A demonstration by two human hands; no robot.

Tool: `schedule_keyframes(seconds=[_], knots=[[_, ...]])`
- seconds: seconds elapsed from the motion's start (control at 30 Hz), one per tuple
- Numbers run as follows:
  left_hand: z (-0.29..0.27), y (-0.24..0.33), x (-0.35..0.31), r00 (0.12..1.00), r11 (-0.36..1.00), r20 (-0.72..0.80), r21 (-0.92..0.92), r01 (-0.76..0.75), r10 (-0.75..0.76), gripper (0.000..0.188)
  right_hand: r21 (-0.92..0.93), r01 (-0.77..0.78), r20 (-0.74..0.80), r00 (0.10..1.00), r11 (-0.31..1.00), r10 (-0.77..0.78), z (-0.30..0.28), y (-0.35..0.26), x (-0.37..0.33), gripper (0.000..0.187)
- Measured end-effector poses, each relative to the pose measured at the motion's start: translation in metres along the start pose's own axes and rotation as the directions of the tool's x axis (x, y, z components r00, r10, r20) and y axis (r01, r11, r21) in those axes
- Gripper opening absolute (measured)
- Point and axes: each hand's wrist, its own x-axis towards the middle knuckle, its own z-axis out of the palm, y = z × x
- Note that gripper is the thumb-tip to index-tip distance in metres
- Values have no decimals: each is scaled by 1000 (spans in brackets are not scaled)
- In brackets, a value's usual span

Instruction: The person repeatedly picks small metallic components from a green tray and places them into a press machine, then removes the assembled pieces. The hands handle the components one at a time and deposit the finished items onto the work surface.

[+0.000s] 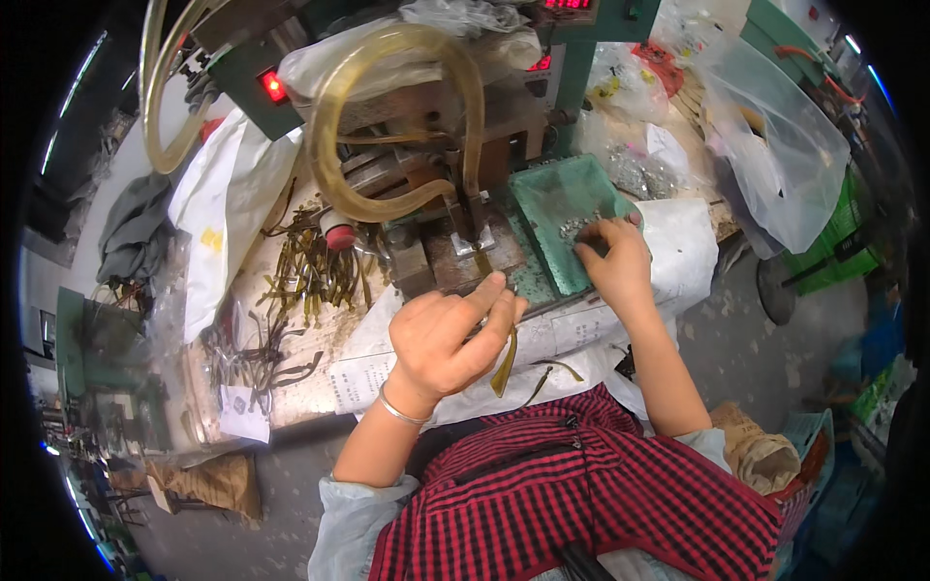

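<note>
My left hand (448, 339) is closed on an olive-brown translucent strip (503, 372) shaped like an eyeglass temple. One end of this strip reaches up toward the small metal plate (473, 241) under the machine's head; the other hangs below my fingers. Over a green tray (548, 215) to the right, my right hand (620, 261) reaches in with bent fingers. Its fingertips are beside a heap of small silvery metal pieces (572, 229); whatever they pinch is too small to make out.
A thick yellowish hose (325, 126) loops before the machine. Several similar strips (308, 268) are piled left of a red knob (339, 237), with darker strips (260, 358) nearer me. White sheets (683, 254) cover part of the bench. A clear plastic bag (775, 145) hangs at right.
</note>
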Motion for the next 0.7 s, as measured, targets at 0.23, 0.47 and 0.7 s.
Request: schedule_keyframes(seconds=[0.23,0.47,0.7], knots=[[-32,36,-40,953,953,19,-12,302,-302,27,-184,66,-58,995,981,-77,17,-3,-3,11],[-38,-74,-42,871,823,-133,286,491,-474,14,307,-124,-97,982,944,161,8,-16,2,15],[7,-165,-128,819,787,265,529,317,-508,19,40,172,-241,958,984,-158,12,-1,0,12]])
